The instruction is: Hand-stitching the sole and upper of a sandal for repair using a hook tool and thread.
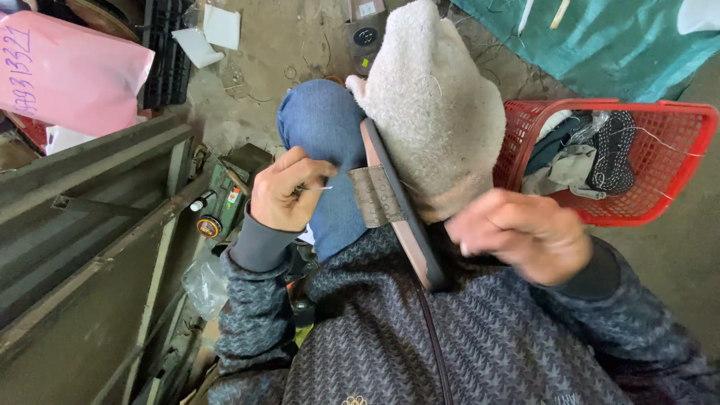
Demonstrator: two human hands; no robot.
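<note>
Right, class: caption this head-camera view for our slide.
Left hand pinches a needle beside a fleece-lined slipper; right hand blurred, near red basket.

Soft, even daylight, no glare, weak shadows on the floor [247, 90]. Right hand [521, 236] smeared by motion blur; left hand [283, 191] sharp. Wide-angle bending at edges.
</note>
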